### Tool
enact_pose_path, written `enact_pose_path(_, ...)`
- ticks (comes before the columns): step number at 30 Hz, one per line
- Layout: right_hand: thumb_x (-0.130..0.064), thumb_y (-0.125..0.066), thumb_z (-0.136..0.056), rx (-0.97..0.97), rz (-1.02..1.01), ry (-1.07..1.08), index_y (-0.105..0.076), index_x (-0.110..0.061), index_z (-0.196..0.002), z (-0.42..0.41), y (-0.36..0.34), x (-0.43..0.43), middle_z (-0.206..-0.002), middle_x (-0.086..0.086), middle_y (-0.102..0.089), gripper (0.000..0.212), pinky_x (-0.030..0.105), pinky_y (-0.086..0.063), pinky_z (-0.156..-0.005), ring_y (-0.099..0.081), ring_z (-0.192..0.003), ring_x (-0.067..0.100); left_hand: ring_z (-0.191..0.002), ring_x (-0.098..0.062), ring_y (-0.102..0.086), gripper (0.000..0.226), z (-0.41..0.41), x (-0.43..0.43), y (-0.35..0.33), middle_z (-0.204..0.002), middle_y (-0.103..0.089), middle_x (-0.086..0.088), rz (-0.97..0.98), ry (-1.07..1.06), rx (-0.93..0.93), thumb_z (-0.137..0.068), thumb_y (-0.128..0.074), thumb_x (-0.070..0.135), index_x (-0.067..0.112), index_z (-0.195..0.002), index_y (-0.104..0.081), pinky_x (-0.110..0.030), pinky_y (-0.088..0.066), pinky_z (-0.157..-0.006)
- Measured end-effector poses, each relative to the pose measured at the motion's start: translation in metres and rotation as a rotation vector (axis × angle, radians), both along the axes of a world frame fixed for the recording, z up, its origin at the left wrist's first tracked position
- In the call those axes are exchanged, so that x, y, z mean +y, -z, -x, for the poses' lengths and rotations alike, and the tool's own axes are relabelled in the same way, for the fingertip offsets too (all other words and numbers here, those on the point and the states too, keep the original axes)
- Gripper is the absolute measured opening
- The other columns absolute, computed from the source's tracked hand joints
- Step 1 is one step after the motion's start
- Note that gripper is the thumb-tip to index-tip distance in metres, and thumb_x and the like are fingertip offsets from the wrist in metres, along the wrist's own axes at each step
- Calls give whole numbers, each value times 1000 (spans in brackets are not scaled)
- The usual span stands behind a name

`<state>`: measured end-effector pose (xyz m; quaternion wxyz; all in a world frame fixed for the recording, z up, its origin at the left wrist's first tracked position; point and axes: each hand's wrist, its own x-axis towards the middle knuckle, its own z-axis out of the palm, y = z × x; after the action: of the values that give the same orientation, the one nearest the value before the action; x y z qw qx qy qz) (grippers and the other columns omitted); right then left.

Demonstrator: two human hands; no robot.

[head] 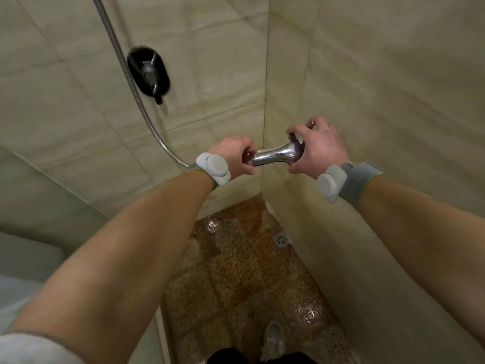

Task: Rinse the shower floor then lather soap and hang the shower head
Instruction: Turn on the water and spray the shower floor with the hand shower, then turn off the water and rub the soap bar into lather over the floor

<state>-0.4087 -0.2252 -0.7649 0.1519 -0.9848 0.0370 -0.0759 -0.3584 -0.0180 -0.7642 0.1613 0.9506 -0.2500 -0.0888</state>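
A chrome shower head (275,153) is held level in front of the tiled corner. My left hand (233,156) grips its handle end. My right hand (317,145) curls round the wide spray end, so the spray face is hidden. A metal hose (123,67) runs from the top of the view down the left wall to the handle. The brown pebble shower floor (236,285) below is wet and shiny. No soap is in view.
A dark oval mixer plate with a chrome lever (149,72) sits on the left wall. A square floor drain (282,240) lies by the right wall. My shoe (273,340) stands on the floor at the bottom. Beige tiled walls close in on both sides.
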Motion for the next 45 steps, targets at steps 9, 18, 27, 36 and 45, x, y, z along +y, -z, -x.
enact_pose_path(9, -41, -83, -48, -11, 12, -73, -51, -37, -119, -46, -8, 13, -114, 4, -40, 79, 31, -36, -69, -36, -96, 24, -89, -21, -54, 27, -29, 15, -12, -102, -56, 1, -57, -80, -51, -77, -68, 28, 22, -100, -55, -34, -48, -77)
enact_pose_path(18, -42, -82, -47, -42, 17, -177, -52, -34, -118, -104, -14, 79, -112, 5, -40, 78, 34, -45, -71, -39, -96, 26, -88, -22, -54, 31, -73, 80, -16, -102, -60, 0, -133, -169, -128, -77, -66, 29, 22, -105, -53, -29, -41, -69)
enact_pose_path(27, -44, -79, -49, -45, 42, -149, -49, -39, -116, -201, 0, 163, -112, 3, -38, 74, 30, -38, -63, -35, -95, 23, -87, -25, -56, 34, -170, 161, 1, -108, -57, -5, -139, -176, -125, -81, -64, 28, 16, -109, -48, -33, -43, -70)
enact_pose_path(36, -44, -75, -47, 10, 43, -88, -46, -41, -110, -261, 20, 201, -109, 0, -34, 70, 31, -41, -60, -30, -91, 21, -104, -37, -57, 41, -235, 191, 26, -133, -43, -20, -164, -99, -86, -89, -52, 21, 3, -122, -37, -45, -48, -83)
enact_pose_path(45, -41, -79, -49, 82, 62, -87, -44, -41, -115, -285, 28, 204, -114, 1, -34, 74, 31, -41, -64, -34, -99, 22, -111, -34, -51, 40, -252, 190, 41, -130, -44, -15, -61, -110, -59, -89, -52, 15, 1, -123, -39, -40, -44, -89)
